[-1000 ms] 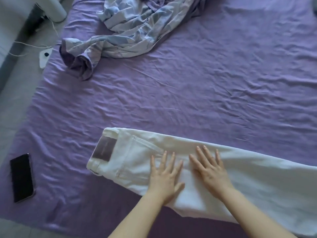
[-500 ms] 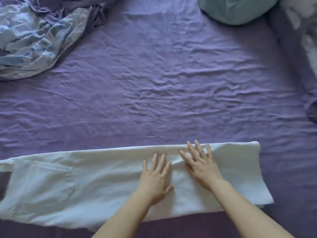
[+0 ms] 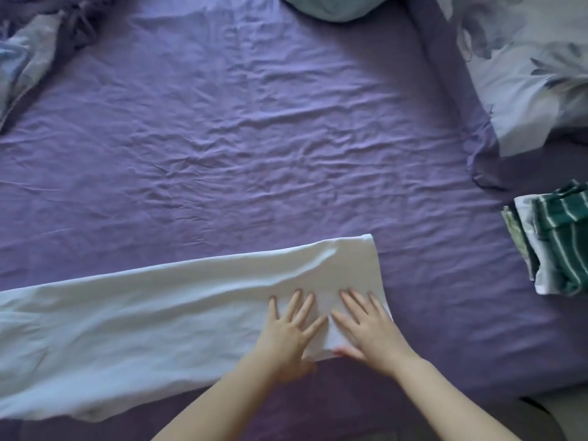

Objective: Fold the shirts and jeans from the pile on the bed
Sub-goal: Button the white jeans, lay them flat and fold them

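Jeans: the white jeans [image 3: 152,316] lie lengthwise across the near part of the purple bed sheet [image 3: 254,138], legs doubled one on the other, hem end at the right.
Left hand: the left hand [image 3: 288,335] presses flat on the leg near the hem, fingers straight and spread, gripping nothing.
Right hand: the right hand [image 3: 366,329] lies flat just beside it at the hem corner, fingers spread, thumb at the near edge of the cloth.
Folded stack: a green striped garment [image 3: 560,246] sits folded with others at the right, well apart from the jeans.
Unfolded pile: a crumpled blue patterned garment [image 3: 28,58] waits at the far left.
Risk, ridge: a raised crease runs toward the far hem corner; folding over it would likely lock it in.
Risk, slip: flat palms hold by friction alone, so a sideways push could shear the top leg off the lower one.
Risk, sheet: the wrinkled sheet may drag along and skew the hem.
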Demonstrator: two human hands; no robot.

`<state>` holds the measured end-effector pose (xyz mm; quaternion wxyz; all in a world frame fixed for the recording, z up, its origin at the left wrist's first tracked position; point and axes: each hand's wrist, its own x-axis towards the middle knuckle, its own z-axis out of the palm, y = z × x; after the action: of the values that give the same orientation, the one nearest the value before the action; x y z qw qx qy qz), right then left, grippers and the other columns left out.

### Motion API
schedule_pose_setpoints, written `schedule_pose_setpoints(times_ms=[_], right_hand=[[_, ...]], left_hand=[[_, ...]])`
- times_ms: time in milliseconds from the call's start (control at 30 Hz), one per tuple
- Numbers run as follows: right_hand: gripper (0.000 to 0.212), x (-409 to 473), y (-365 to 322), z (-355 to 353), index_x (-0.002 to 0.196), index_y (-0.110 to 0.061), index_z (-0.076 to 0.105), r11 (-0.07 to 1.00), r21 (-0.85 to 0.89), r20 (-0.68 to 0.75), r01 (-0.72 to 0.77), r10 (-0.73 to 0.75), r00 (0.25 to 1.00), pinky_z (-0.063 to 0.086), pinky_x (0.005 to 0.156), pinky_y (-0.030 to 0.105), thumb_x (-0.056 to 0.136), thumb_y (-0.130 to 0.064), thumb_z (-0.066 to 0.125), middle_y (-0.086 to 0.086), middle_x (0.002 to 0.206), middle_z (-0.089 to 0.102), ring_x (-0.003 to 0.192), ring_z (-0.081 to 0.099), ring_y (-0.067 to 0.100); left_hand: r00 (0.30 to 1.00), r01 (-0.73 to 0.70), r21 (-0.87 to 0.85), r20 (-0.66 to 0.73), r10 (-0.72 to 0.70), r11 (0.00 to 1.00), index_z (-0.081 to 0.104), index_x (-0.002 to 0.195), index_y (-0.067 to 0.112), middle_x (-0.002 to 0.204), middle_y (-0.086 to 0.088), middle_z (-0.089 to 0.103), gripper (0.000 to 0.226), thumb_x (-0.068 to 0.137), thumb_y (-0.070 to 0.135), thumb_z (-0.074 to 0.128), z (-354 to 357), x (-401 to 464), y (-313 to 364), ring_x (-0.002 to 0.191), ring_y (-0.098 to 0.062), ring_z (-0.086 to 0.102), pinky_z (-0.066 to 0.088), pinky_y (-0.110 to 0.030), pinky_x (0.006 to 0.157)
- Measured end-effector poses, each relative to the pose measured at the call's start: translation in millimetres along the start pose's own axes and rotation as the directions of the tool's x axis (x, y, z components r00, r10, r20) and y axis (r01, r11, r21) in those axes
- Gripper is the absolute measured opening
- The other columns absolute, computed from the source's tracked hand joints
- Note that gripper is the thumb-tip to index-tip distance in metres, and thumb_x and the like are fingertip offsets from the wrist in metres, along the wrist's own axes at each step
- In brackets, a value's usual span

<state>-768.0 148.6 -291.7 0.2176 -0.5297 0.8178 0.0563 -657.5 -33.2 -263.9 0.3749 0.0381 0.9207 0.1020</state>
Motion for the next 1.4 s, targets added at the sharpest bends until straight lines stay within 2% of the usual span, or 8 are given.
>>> schedule_pose_setpoints(times_ms=[333,467,533,767,933,1067,1233,1400], right_hand=[[0.032,-4.4,11.7,-19.0,0.061,-0.033,0.066,0.981,0.141,-0.063,0.132,-0.124,0.99,0.056,0.071,0.044,0.042,-0.04,0.091,-0.004,0.098,0.069,0.095,0.068,0.026],[0.004,-4.0,2.2,-33.0,0.077,-0.023,0.067,0.942,0.33,-0.13,0.067,-0.025,0.991,0.05,0.076,0.036,0.08,-0.026,0.068,-0.002,0.094,0.068,0.098,0.064,0.025],[0.019,-4.5,-3.3,-38.0,0.098,-0.014,0.059,0.911,0.408,-0.082,-0.06,0.102,0.991,0.038,0.077,0.034,0.099,-0.025,0.043,0.005,0.1,0.064,0.098,0.057,0.026],[0.012,-11.8,-19.1,-38.7,0.098,-0.012,0.051,0.905,0.378,-0.117,-0.194,0.255,0.96,0.038,0.056,0.036,0.092,-0.022,0.056,0.01,0.079,0.063,0.072,0.06,0.034],[0.078,-17.5,-31.8,-1.4,0.092,-0.013,0.058,0.991,0.063,-0.006,-0.122,0.123,0.992,0.054,0.065,0.04,0.023,-0.03,0.092,0.009,0.097,0.063,0.094,0.052,0.028],[0.057,-14.2,-51.8,-3.5,0.075,-0.008,0.058,0.987,-0.094,-0.1,-0.128,0.119,0.988,0.045,0.04,0.038,0.026,0.004,0.083,0.012,0.076,0.057,0.074,0.052,0.032],[0.055,-11.3,-55.9,-20.9,0.063,-0.009,0.059,0.988,-0.077,-0.067,-0.137,0.132,0.989,0.034,0.028,0.03,0.017,0.008,0.083,0.008,0.058,0.049,0.046,0.052,0.029],[0.054,-12.5,-58.6,-28.3,0.06,-0.011,0.057,0.983,-0.126,-0.059,-0.134,0.128,0.99,0.031,0.028,0.027,0.018,0.003,0.087,0.007,0.058,0.048,0.046,0.051,0.027]], left_hand=[[0.994,0.096,0.002,0.048,-0.096,0.995,0.006,0.151,0.024,0.158,-0.009,-0.015,0.07,0.093,0.018,0.045,1.2,-21.7,5.3,0.145,-0.032,-0.012,0.012,-0.06,0.111],[0.991,0.103,-0.101,-0.073,-0.111,0.989,0.048,0.128,0.008,0.15,-0.021,0.026,0.041,0.088,0.009,0.04,12.2,-26.1,0.4,0.141,-0.038,0.022,0.04,-0.054,0.099],[0.979,0.125,-0.185,-0.134,-0.151,0.975,0.059,0.088,0.004,0.108,-0.022,0.057,0.026,0.072,0.007,0.039,15.4,-28.2,-3.2,0.109,-0.041,0.056,0.054,-0.042,0.071],[0.879,0.425,-0.097,-0.192,-0.435,0.9,0.049,0.111,0.015,0.118,-0.007,0.05,0.031,0.081,0.008,0.046,11.7,-51.8,-34.3,0.115,-0.028,0.045,0.034,-0.037,0.093],[0.853,0.472,-0.146,-0.172,-0.492,0.87,0.056,0.052,0.012,0.062,-0.008,0.053,0.01,0.043,0.012,0.061,51.0,-73.4,-55.2,0.06,-0.029,0.057,0.039,-0.026,0.038],[0.85,0.47,-0.206,-0.155,-0.503,0.858,0.054,0.047,0.014,0.059,-0.006,0.052,0.008,0.054,0.012,0.049,87.8,-87.5,-70.2,0.058,-0.027,0.059,0.036,-0.019,0.031],[0.862,0.424,-0.252,-0.183,-0.473,0.87,0.062,0.069,0.011,0.079,-0.006,0.058,0.047,0.03,0.006,0.088,63.6,-114.1,-68.7,0.072,-0.023,0.062,0.036,-0.019,0.035],[0.85,0.366,-0.277,-0.291,-0.44,0.889,0.056,0.048,0.015,0.054,-0.001,0.053,0.054,0.004,0.009,0.087,67.8,-121.2,-68.8,0.044,-0.018,0.055,0.024,-0.012,0.025]])
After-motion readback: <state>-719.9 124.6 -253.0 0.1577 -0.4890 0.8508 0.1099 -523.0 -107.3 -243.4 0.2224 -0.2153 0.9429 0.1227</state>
